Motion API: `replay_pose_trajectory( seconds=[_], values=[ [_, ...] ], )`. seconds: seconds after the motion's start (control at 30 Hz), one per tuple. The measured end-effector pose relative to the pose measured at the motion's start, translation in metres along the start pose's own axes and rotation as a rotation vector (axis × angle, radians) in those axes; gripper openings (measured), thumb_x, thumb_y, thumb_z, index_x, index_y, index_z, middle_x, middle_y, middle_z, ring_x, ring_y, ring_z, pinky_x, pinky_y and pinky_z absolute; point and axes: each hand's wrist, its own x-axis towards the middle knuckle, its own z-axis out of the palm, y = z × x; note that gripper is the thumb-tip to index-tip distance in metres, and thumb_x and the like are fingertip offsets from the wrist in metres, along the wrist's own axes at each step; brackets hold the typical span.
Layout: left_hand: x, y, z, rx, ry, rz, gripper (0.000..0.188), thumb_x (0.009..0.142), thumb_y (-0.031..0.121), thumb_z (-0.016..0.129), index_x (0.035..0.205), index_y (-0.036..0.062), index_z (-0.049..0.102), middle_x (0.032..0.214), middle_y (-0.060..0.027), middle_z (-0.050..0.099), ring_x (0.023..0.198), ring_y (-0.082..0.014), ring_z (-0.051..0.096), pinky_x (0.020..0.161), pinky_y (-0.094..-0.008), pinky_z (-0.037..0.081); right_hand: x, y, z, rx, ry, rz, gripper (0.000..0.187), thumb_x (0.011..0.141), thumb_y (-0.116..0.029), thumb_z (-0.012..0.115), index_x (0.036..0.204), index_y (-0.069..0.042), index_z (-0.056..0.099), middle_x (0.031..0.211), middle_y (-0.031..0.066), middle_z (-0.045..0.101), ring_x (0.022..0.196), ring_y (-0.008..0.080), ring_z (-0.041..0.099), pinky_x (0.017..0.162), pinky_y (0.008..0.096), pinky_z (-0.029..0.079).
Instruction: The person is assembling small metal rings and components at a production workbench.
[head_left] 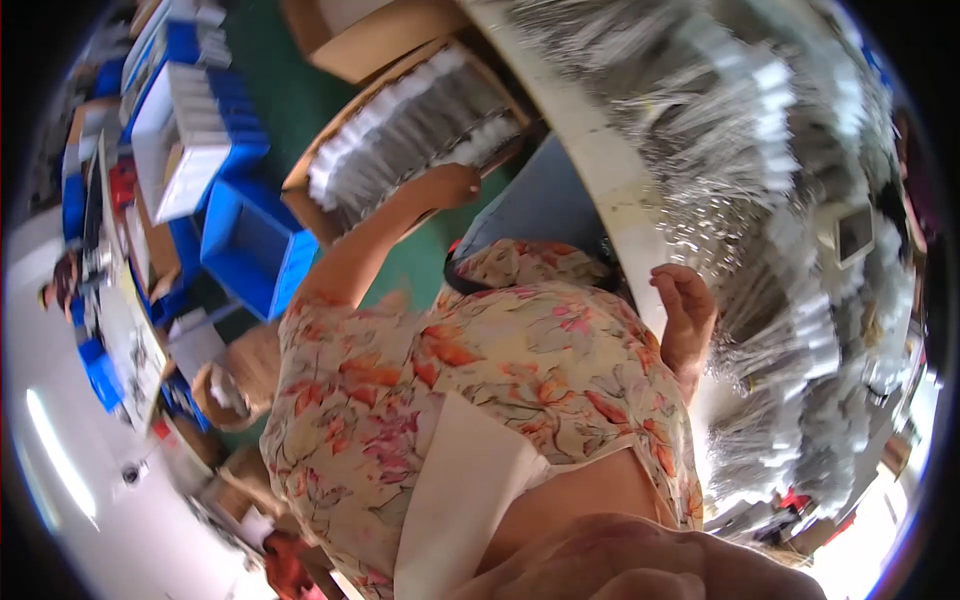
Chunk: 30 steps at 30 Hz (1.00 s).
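Observation:
My left hand [450, 187] is at the near side of an open cardboard box [300, 172], its fingers turned down and mostly hidden. In the box lie rows of grey bundles with white ends [395, 135], packed side by side. I cannot make out whether that hand holds one. My right hand [688, 310] is raised beside the table edge, its fingers loosely bent and apart, with nothing visible in them. Close to it on the table [640, 190] lie small shiny metal pieces [705, 235] and many bundles of thin, wire-like strands with white ends [690, 100].
A white device with a dark screen [853, 237] rests among the bundles at the right. Another cardboard box [385, 40] stands beyond the packed one. Blue bins [255, 245] are at the left, near a brown carton [255, 360]. Farther left, a person [65, 280] is by another table.

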Motion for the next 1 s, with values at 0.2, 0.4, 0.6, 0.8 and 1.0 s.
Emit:
replay_pose_trajectory(
  seconds=[0.2, 0.4, 0.6, 0.8, 1.0],
  values=[
    [-0.035, 0.128, -0.207, -0.541, -0.382, 0.238, 0.015, 0.084, 0.007, 0.057, 0.093, -0.0031, 0.063, 0.086, -0.0115, 0.065, 0.082, -0.0146, 0.062, 0.074, -0.0274, 0.048, -0.006, -0.023, -0.047, 0.052, -0.048, -0.196, 0.01, 0.079, 0.001, 0.061, 0.088, -0.001, 0.062, 0.086, 0.0047, 0.06, 0.084, 0.0117, 0.054, 0.078, 0.0241, 0.041],
    [0.083, 0.233, -0.345, -0.62, 0.013, 0.488, 0.024, 0.089, 0.021, 0.052, 0.097, -0.0004, 0.059, 0.088, -0.0065, 0.062, 0.076, -0.0122, 0.06, 0.073, -0.0268, 0.049, -0.043, -0.071, -0.147, -0.245, 0.285, -0.436, 0.012, 0.077, 0.004, 0.059, 0.087, -0.001, 0.065, 0.084, 0.0062, 0.063, 0.079, 0.0125, 0.056, 0.073, 0.0245, 0.043],
    [0.295, 0.178, -0.395, -0.453, 0.374, 0.065, 0.028, 0.084, 0.033, 0.059, 0.096, 0.0072, 0.06, 0.086, -0.0024, 0.062, 0.075, -0.0104, 0.06, 0.061, -0.0247, 0.048, -0.028, -0.1, -0.249, -0.537, 0.565, -0.287, 0.015, 0.081, -0.01, 0.062, 0.094, -0.002, 0.066, 0.089, 0.0057, 0.065, 0.085, 0.0102, 0.058, 0.079, 0.0247, 0.044],
    [0.373, 0.152, -0.384, -0.099, 0.626, -0.059, 0.025, 0.078, 0.025, 0.059, 0.075, 0.0008, 0.064, 0.053, -0.0073, 0.056, 0.045, -0.0156, 0.055, 0.043, -0.0296, 0.042, 0.041, -0.082, -0.35, -0.681, 0.618, -0.186, 0.024, 0.082, -0.021, 0.061, 0.099, -0.006, 0.065, 0.087, 0.0035, 0.066, 0.079, 0.0093, 0.059, 0.074, 0.0254, 0.047],
    [0.333, 0.161, -0.394, -0.248, 0.631, -0.109, 0.021, 0.084, 0.018, 0.052, 0.09, -0.0018, 0.058, 0.07, -0.0066, 0.06, 0.056, -0.0127, 0.057, 0.046, -0.0271, 0.044, 0.159, -0.066, -0.384, -0.726, 0.555, -0.119, 0.021, 0.073, -0.023, 0.062, 0.087, -0.008, 0.068, 0.077, 0.0063, 0.067, 0.067, 0.0137, 0.064, 0.066, 0.0291, 0.051]
  ],
)
